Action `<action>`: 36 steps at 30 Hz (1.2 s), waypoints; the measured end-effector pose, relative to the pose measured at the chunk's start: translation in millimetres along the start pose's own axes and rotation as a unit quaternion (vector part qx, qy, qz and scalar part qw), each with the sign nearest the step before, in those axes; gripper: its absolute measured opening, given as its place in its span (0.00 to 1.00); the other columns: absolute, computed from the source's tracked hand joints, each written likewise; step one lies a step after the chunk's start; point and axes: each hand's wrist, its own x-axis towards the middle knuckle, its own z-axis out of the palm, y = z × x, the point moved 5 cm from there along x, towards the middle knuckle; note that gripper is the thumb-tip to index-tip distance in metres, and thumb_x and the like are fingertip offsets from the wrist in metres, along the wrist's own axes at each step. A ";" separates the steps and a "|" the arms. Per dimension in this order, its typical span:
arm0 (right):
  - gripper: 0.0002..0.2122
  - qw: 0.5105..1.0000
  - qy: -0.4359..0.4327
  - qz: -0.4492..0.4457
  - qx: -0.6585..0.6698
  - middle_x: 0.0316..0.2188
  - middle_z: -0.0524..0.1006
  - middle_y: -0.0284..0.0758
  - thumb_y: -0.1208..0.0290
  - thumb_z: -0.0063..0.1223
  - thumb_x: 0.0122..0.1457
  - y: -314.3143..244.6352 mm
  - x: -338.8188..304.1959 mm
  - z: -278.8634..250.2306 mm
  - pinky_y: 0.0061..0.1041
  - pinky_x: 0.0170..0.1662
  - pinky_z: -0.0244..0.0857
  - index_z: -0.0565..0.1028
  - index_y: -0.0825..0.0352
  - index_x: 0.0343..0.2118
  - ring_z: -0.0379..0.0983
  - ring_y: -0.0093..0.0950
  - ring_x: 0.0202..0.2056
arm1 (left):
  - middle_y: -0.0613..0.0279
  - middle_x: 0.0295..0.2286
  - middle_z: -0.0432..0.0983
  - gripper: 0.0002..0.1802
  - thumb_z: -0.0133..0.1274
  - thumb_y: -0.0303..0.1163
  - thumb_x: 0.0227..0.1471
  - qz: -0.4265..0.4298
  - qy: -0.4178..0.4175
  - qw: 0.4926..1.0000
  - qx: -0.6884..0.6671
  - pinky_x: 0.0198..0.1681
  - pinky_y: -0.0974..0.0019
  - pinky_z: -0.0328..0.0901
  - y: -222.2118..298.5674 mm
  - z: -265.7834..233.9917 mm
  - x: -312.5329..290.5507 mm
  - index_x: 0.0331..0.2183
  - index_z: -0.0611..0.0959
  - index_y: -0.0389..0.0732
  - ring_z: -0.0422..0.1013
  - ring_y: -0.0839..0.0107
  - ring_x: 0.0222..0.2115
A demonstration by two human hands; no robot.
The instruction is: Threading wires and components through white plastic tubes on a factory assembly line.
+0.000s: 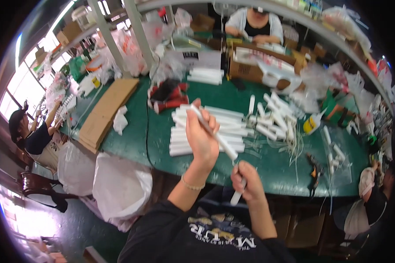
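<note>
Tube (225, 144), long and white, sits gripped in your left hand (202, 136), its near end close to your right hand (251, 179), which is closed around a short white rod (237, 197). With both held, this piece looks unfinished; whether they are joined can't be told. Beyond your left hand, stacked white tubes (182, 143) lie on the desk (131, 147); beyond your right hand, shorter tubes (274, 117), perhaps done, perhaps waiting.

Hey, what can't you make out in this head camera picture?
All in the head view:
Middle of the short white tube: hidden by the right hand.
Part of the white tube pile: hidden behind the left hand.
Whether the short white tube joins the long white tube: too small, blurred.
</note>
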 end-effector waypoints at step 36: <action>0.12 0.995 0.003 -0.014 -0.099 0.18 0.66 0.30 0.65 0.37 0.64 -0.2 2.9 12.0 0.13 0.13 0.51 0.67 0.69 0.33 0.57 0.15 0.13 | 0.65 0.24 0.67 0.13 0.40 0.38 0.61 0.035 -0.037 0.997 0.051 0.21 0.74 0.58 6.2 4.1 -1.4 0.41 0.69 0.40 0.63 0.77 0.20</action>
